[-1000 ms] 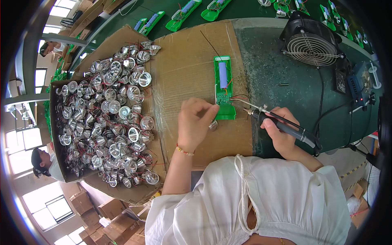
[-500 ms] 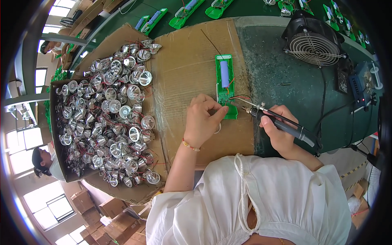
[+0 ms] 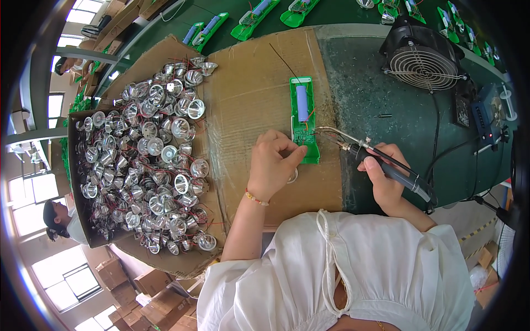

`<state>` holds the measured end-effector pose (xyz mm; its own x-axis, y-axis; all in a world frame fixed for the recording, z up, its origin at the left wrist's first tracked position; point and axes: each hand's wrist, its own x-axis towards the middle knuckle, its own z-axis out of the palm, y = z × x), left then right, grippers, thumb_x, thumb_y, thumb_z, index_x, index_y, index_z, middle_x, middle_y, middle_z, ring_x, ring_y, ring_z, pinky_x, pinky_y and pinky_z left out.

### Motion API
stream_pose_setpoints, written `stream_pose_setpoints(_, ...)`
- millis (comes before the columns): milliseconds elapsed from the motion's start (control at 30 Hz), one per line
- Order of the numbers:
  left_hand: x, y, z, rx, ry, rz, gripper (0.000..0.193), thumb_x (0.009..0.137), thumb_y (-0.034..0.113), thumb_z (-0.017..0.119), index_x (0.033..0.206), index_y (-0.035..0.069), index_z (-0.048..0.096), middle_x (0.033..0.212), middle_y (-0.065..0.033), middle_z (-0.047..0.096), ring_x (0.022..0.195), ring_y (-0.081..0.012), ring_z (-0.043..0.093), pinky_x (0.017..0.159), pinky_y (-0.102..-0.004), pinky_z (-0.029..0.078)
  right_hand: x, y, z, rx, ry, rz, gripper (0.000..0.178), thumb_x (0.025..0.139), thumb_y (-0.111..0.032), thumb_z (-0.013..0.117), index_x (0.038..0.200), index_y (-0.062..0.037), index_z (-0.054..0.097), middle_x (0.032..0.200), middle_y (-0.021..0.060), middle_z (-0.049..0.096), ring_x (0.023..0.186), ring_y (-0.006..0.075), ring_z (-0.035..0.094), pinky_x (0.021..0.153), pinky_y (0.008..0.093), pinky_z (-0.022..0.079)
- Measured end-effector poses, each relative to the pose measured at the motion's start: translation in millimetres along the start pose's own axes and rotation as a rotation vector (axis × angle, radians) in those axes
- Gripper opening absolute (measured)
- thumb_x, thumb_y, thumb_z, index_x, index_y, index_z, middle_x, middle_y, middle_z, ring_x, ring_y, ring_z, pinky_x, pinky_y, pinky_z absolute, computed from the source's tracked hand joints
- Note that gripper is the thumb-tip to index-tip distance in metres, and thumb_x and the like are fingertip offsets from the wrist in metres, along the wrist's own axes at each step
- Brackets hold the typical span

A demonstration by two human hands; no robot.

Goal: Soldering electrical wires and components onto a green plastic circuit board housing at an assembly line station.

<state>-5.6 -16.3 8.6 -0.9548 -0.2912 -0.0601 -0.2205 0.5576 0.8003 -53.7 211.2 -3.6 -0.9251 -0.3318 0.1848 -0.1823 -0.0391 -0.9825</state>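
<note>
A green plastic case (image 3: 310, 154) lies lengthwise on the cardboard, with a blue cylindrical battery cell (image 3: 302, 103) and a small circuit board (image 3: 302, 136) in it. My left hand (image 3: 274, 161) rests at the case's lower left, thumb and fingers pinched together; what they hold is hidden. Beneath that hand the rim of a round silvery part (image 3: 293, 176) peeks out. In my right hand (image 3: 386, 179) is a soldering iron (image 3: 398, 175), gripped like a pen, with a thin metal tube (image 3: 342, 134) along it. Its front end points at the board's right side, among thin wires; contact is unclear.
A carton heaped with silvery reflector cups (image 3: 149, 146) and red wires stands left. At the far right are a black fan with a wire grille (image 3: 424, 67) and a blue soldering station (image 3: 488, 118). More green cases (image 3: 253, 21) line the back. A cable (image 3: 436, 132) crosses the right side.
The soldering iron and my right hand have shifted slightly to the right. The green case has slid a little left and nearer to me. My left hand stays pinched beside it.
</note>
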Motion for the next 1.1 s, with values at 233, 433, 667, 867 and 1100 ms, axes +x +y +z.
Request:
stream_pose_setpoints(233, 0, 3, -5, -0.047, 0.033, 0.015, 0.013, 0.072, 0.014, 0.073, 0.072, 0.002, 0.068, 0.073, -0.0082, 0.058, 0.074, -0.0207, 0.056, 0.066, -0.0301, 0.044, 3, 5, -12, 0.032, 0.082, 0.003, 0.015, 0.084, -0.008, 0.062, 0.09, 0.0022, 0.052, 0.073, 0.0085, 0.06, 0.063, 0.0095, 0.057, 0.056, 0.0226, 0.045)
stream_pose_setpoints(433, 4, -2, -9, -0.05, -0.149, -0.152, 0.017, 0.079, 0.014, 0.064, 0.073, -0.001, 0.065, 0.056, -0.0088, 0.06, 0.047, -0.0144, 0.056, 0.049, -0.0271, 0.046, 7, 19, -28, 0.048, 0.203, 0.051, 0.014, 0.084, -0.007, 0.063, 0.089, 0.0009, 0.053, 0.072, 0.0076, 0.061, 0.062, 0.009, 0.057, 0.056, 0.0219, 0.045)
stream_pose_setpoints(667, 157, 63, 22, 0.297, -0.142, 0.166, 0.018, 0.071, 0.021, 0.061, 0.069, 0.004, 0.067, 0.06, -0.0153, 0.061, 0.057, -0.0295, 0.062, 0.058, -0.0364, 0.05, 11, 25, -33, 0.039, 0.228, 0.199, 0.013, 0.083, -0.007, 0.064, 0.089, -0.0006, 0.054, 0.071, 0.0056, 0.062, 0.064, 0.0084, 0.057, 0.058, 0.023, 0.046)
stream_pose_setpoints(867, 295, 83, 47, 0.21, 0.44, 0.302, 0.026, 0.073, 0.031, 0.069, 0.074, 0.005, 0.069, 0.064, -0.0079, 0.065, 0.061, -0.0217, 0.064, 0.061, -0.0307, 0.051, 12, 28, -29, 0.022, 0.227, 0.193, 0.013, 0.081, -0.007, 0.066, 0.086, -0.0011, 0.055, 0.07, 0.0027, 0.061, 0.063, 0.006, 0.055, 0.056, 0.0219, 0.044)
stream_pose_setpoints(1100, 289, 32, 21, 0.517, -0.069, 0.342, 0.066, 0.07, 0.027, 0.063, 0.132, 0.016, 0.041, 0.118, -0.0206, 0.047, 0.104, -0.0362, 0.054, 0.089, -0.0414, 0.046, 11, 32, -26, 0.007, 0.197, 0.171, 0.013, 0.081, -0.007, 0.065, 0.087, -0.0012, 0.055, 0.069, 0.0031, 0.06, 0.063, 0.0065, 0.055, 0.056, 0.0221, 0.044)
